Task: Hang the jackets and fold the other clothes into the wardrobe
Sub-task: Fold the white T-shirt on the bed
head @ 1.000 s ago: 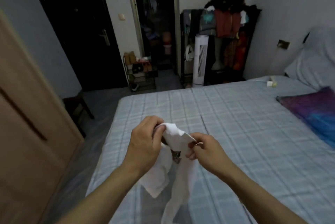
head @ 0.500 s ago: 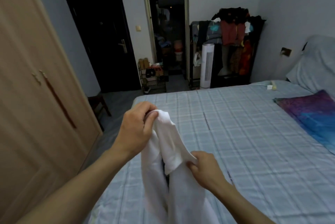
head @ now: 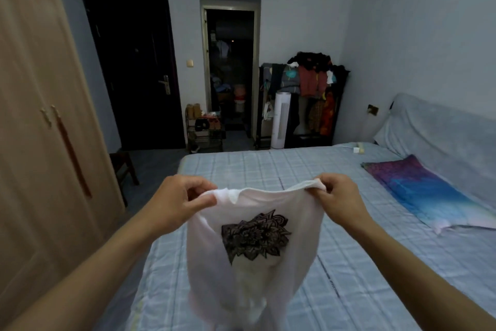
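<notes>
Bedroom with a checked bed (head: 362, 263). A white T-shirt (head: 252, 271) bearing a dark floral print hangs spread above the bed, its top edge pinched by the left hand (head: 178, 203) and right hand (head: 339, 200). A closed wardrobe (head: 40, 143) stands left; a multicoloured garment (head: 424, 191) lies right.

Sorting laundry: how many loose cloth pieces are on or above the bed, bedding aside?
2. A white printed T-shirt, gripped by the left hand and right hand above the bed; a purple-and-blue cloth lying flat at its right side. Others may be hidden.
</notes>
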`<control>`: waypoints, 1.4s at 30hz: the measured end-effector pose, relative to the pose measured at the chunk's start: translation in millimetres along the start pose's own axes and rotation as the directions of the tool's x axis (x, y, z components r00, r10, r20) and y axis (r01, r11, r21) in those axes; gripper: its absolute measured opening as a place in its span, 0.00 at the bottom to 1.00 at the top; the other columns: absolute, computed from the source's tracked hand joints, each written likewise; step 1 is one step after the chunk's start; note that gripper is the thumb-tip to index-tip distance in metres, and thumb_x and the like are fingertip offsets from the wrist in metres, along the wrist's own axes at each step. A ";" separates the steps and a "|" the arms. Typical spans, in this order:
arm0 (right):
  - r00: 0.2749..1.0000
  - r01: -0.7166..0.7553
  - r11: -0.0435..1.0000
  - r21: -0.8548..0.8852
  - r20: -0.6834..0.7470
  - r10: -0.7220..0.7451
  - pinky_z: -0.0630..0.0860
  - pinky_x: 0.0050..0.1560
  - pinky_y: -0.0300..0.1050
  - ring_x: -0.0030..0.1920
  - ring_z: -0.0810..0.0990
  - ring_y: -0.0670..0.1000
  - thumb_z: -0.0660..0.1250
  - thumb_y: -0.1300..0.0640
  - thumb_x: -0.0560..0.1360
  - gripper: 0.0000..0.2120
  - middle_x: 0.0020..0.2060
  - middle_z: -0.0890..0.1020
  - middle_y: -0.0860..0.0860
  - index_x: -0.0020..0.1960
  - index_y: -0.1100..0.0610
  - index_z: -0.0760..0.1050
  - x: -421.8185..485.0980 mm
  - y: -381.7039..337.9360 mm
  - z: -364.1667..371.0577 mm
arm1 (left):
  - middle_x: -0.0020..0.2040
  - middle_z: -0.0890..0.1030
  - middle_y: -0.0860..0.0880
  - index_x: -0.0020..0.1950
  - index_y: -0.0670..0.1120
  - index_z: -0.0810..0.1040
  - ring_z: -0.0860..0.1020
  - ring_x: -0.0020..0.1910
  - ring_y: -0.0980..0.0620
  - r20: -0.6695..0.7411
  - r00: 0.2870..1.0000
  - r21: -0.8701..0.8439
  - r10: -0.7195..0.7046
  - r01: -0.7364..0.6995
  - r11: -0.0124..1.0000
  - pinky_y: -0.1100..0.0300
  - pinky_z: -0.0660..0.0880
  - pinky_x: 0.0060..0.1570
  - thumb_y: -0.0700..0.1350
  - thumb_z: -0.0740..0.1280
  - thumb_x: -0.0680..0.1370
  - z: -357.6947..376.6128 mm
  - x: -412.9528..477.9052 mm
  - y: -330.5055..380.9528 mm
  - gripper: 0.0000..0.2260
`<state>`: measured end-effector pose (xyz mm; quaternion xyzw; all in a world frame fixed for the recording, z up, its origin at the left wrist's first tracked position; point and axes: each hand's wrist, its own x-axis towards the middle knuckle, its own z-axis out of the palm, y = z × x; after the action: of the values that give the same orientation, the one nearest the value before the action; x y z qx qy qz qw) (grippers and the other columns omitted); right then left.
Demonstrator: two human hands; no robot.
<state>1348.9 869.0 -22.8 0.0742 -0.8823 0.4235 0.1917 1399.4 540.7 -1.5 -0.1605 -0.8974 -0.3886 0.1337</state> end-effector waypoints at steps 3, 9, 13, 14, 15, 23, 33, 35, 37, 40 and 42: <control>1.000 0.000 1.000 -0.013 0.025 0.000 0.67 0.27 0.31 0.29 0.74 0.39 0.72 0.54 0.74 0.11 0.27 0.78 0.46 0.34 0.53 0.79 -16.2 -16.4 -9.8 | 0.40 0.83 0.56 0.48 0.53 0.85 0.80 0.40 0.57 0.050 0.997 0.102 0.051 -0.056 0.993 0.60 0.75 0.41 0.43 0.73 0.75 5.4 -21.0 -10.4 0.05; 0.999 -0.013 0.999 0.050 0.043 0.011 0.73 0.33 0.37 0.32 0.78 0.44 0.74 0.54 0.73 0.08 0.30 0.82 0.47 0.35 0.52 0.81 -40.0 -29.6 -19.5 | 0.40 0.77 0.50 0.42 0.47 0.76 0.75 0.38 0.53 -0.018 1.000 0.017 -0.005 0.006 1.000 0.56 0.71 0.40 0.47 0.65 0.81 13.7 -46.5 -6.7 0.09; 0.999 -0.022 0.987 0.159 0.035 0.016 0.70 0.34 0.41 0.30 0.73 0.45 0.73 0.53 0.74 0.11 0.29 0.80 0.53 0.36 0.57 0.81 -46.2 -33.8 -26.1 | 0.38 0.76 0.50 0.45 0.46 0.75 0.72 0.35 0.54 -0.050 0.995 -0.085 -0.088 0.083 0.993 0.54 0.69 0.38 0.52 0.61 0.82 15.4 -57.9 8.0 0.12; 1.000 -0.025 0.985 0.173 0.023 0.021 0.70 0.34 0.42 0.30 0.73 0.46 0.72 0.52 0.75 0.11 0.29 0.79 0.53 0.36 0.57 0.80 -46.1 -34.6 -28.5 | 0.38 0.77 0.51 0.46 0.47 0.75 0.73 0.36 0.54 -0.051 0.996 -0.079 -0.072 0.068 0.995 0.54 0.70 0.39 0.51 0.62 0.82 16.1 -59.8 12.9 0.10; 1.000 -0.029 0.983 0.179 0.005 0.028 0.70 0.34 0.43 0.30 0.72 0.46 0.71 0.52 0.75 0.12 0.28 0.77 0.52 0.36 0.58 0.80 -45.4 -35.0 -31.6 | 0.39 0.79 0.52 0.47 0.48 0.77 0.75 0.37 0.54 -0.026 0.998 -0.084 -0.052 0.049 0.995 0.55 0.71 0.39 0.49 0.65 0.81 15.9 -61.3 17.9 0.06; 0.999 0.041 0.986 0.163 -0.039 -0.035 0.69 0.34 0.43 0.31 0.72 0.46 0.72 0.52 0.75 0.14 0.28 0.76 0.50 0.33 0.56 0.77 -35.9 -28.0 -74.8 | 0.32 0.77 0.50 0.36 0.49 0.77 0.73 0.31 0.54 -0.049 0.995 -0.006 0.091 -0.091 0.996 0.57 0.68 0.33 0.47 0.76 0.72 39.2 -53.0 57.1 0.10; 0.846 0.283 0.929 0.238 0.394 -0.359 0.76 0.47 0.39 0.46 0.82 0.48 0.66 0.65 0.78 0.08 0.44 0.84 0.51 0.48 0.55 0.82 -28.3 -3.2 -149.7 | 0.46 0.81 0.51 0.53 0.52 0.80 0.80 0.46 0.49 0.160 0.965 -0.102 0.206 -0.191 0.976 0.52 0.75 0.47 0.42 0.65 0.81 31.1 -36.1 92.8 0.06; 0.812 0.257 0.926 0.275 0.459 -0.362 0.76 0.49 0.40 0.47 0.82 0.49 0.66 0.64 0.78 0.08 0.45 0.84 0.52 0.49 0.54 0.82 -26.8 3.6 -161.9 | 0.45 0.80 0.52 0.51 0.51 0.80 0.79 0.44 0.51 0.221 0.941 -0.092 0.255 -0.240 0.966 0.55 0.74 0.45 0.41 0.65 0.81 26.4 -33.7 104.5 0.06; 0.776 0.245 0.920 0.305 0.507 -0.374 0.78 0.51 0.47 0.50 0.82 0.53 0.66 0.62 0.79 0.08 0.48 0.84 0.52 0.52 0.53 0.82 -26.9 9.0 -170.1 | 0.45 0.79 0.51 0.50 0.50 0.79 0.78 0.43 0.50 0.264 0.930 -0.103 0.257 -0.238 0.966 0.55 0.74 0.43 0.42 0.65 0.79 22.4 -30.6 112.6 0.04; 0.717 0.249 0.911 0.329 0.570 -0.402 0.77 0.54 0.46 0.53 0.81 0.54 0.65 0.61 0.80 0.09 0.52 0.83 0.51 0.56 0.52 0.81 -28.6 12.7 -177.5 | 0.46 0.77 0.49 0.52 0.50 0.77 0.76 0.43 0.46 0.328 0.911 -0.118 0.249 -0.222 0.968 0.53 0.73 0.43 0.42 0.65 0.80 20.1 -27.2 118.2 0.04; 0.704 0.256 0.911 0.323 0.583 -0.405 0.77 0.50 0.41 0.51 0.81 0.50 0.66 0.63 0.79 0.08 0.49 0.83 0.51 0.53 0.53 0.81 -29.4 12.2 -179.6 | 0.48 0.77 0.50 0.55 0.52 0.77 0.76 0.45 0.48 0.373 0.895 -0.123 0.245 -0.214 0.969 0.55 0.73 0.44 0.40 0.65 0.80 20.0 -25.6 120.1 0.07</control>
<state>1421.7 1015.1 58.7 0.3918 -0.8141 0.4251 -0.0559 1467.5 628.4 54.6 -0.3435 -0.8648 -0.3662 -0.0068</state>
